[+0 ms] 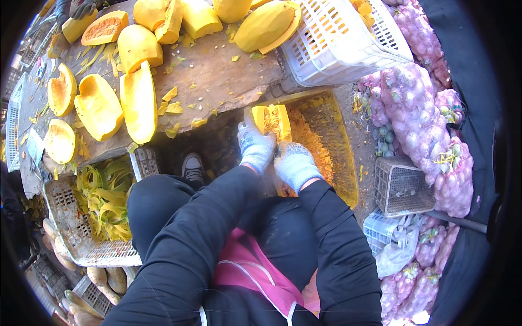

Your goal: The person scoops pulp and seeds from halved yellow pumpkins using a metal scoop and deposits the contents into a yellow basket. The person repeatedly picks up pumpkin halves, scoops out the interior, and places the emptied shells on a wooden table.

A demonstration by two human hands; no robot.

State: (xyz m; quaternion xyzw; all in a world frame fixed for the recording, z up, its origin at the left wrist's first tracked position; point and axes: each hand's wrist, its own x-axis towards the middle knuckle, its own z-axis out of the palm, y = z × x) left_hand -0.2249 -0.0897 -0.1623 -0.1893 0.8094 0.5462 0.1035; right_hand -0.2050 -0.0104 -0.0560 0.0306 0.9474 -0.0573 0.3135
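My left hand, in a pale work glove, grips a piece of peeled pumpkin by its left side. The cut face shows stringy orange pulp and seeds. My right hand, gloved too, is closed at the lower end of the piece; whether it holds a tool there is hidden. Both hands are above the left edge of a yellow plastic bin with scraped orange pulp inside. Peeled pumpkin halves and larger chunks lie on the wooden table beyond my hands.
A white plastic crate holding pumpkin pieces stands at the table's right end. A crate of peelings is at my left. Net sacks of onions and a grey crate are on the right. Another person's gloved hand touches pumpkin at upper left.
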